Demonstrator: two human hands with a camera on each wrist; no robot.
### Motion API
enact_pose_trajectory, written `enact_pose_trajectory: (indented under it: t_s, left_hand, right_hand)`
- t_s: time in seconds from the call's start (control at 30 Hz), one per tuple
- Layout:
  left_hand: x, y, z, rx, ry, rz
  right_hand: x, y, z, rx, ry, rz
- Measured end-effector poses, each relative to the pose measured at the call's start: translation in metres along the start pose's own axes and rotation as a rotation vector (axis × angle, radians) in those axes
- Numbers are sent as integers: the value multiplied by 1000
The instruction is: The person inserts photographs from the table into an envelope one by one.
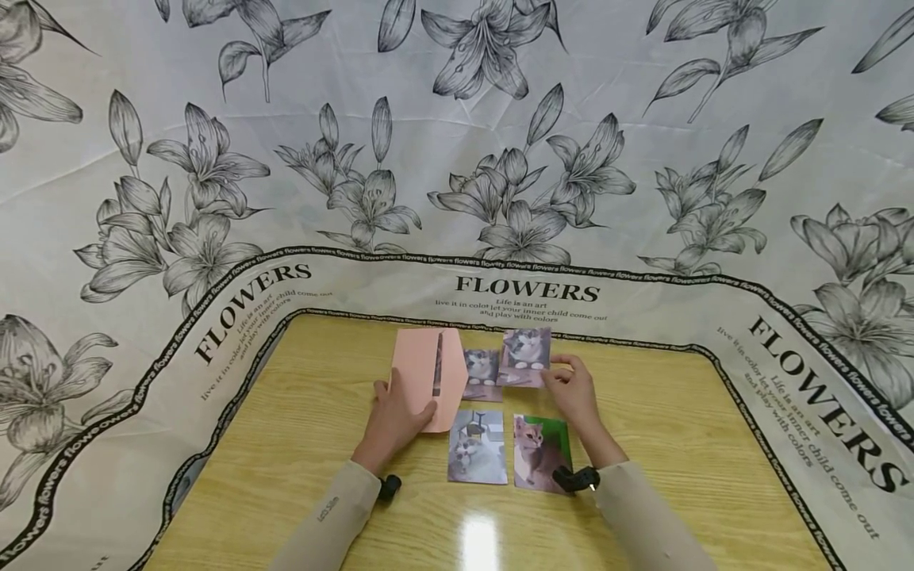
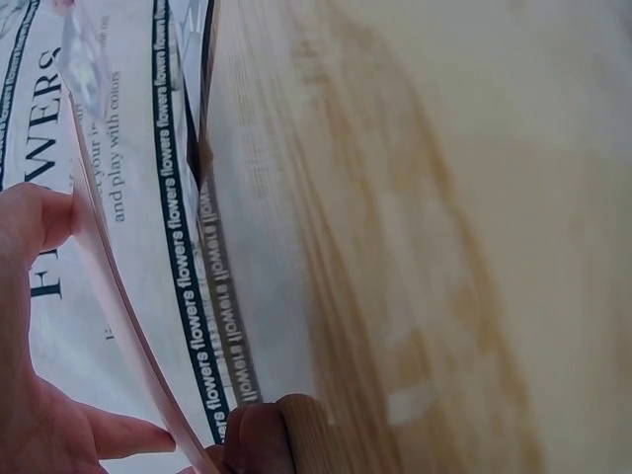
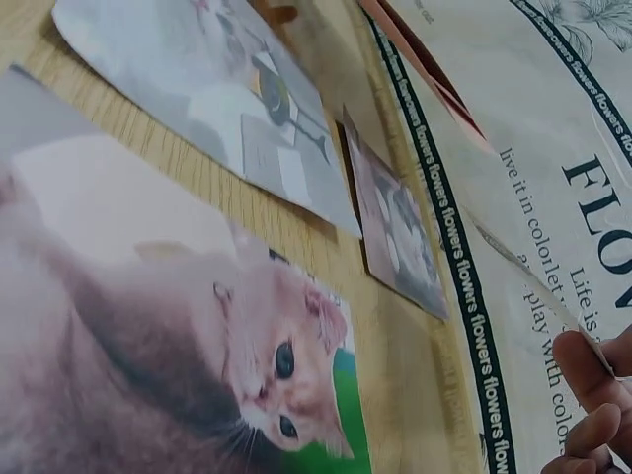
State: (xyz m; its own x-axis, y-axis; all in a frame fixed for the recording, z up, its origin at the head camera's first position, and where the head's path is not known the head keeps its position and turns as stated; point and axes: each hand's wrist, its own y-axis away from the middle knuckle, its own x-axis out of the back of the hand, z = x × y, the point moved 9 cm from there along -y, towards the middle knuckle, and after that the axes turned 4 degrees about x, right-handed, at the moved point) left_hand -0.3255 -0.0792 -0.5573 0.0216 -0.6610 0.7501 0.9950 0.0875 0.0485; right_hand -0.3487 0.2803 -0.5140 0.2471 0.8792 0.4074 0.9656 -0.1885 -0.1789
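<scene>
My left hand (image 1: 396, 420) grips a pink envelope (image 1: 414, 357) by its lower left part, thumb on the front. A pointed flap faces right, and a dark strip shows through a long slit. In the left wrist view the envelope (image 2: 128, 316) is seen edge-on between thumb and fingers. My right hand (image 1: 578, 396) pinches a cat photo card (image 1: 526, 353) at its lower right corner, raised above the table. Its thin edge (image 3: 533, 281) shows in the right wrist view. Beside the envelope lies a similar cat card (image 1: 481, 371), partly covered.
Nearer on the wooden table (image 1: 286, 492) lie a card with a grey-and-white cat (image 1: 477, 448) and a card with a brown cat on green (image 1: 537, 448). My right wrist's black device (image 1: 577, 479) overlaps the latter. A flower-printed cloth (image 1: 400, 285) borders the table.
</scene>
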Motion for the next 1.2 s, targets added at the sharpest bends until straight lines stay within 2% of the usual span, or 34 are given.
enact_pose_trajectory:
  t_s: [0.27, 0.77, 1.2]
  left_hand:
    - [-2, -1, 1, -6, 7, -5]
    - [-2, -1, 1, -18, -5, 10]
    - [-3, -2, 1, -28, -29, 15]
  right_hand:
    - [-12, 2, -8, 12, -23, 3]
    - [-44, 11, -29, 73, -97, -57]
    - [-71, 15, -39, 59, -135, -111]
